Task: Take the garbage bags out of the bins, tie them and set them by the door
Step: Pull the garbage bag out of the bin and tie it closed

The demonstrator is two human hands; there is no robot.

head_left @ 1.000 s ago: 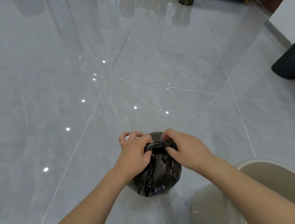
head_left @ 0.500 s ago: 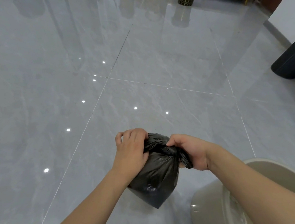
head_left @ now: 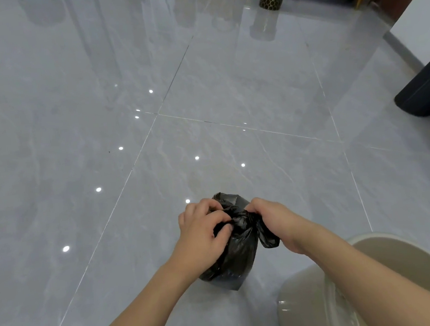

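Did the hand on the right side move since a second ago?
Yes. The right hand slid right, toward the beige bin, pulling an end of the black bag. The left hand grips the bag's other side.

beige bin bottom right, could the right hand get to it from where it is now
Probably yes. The beige bin sits just under the right forearm with nothing between them, but the right hand is gripping the black garbage bag, as is the left hand, so it would have to let go first.
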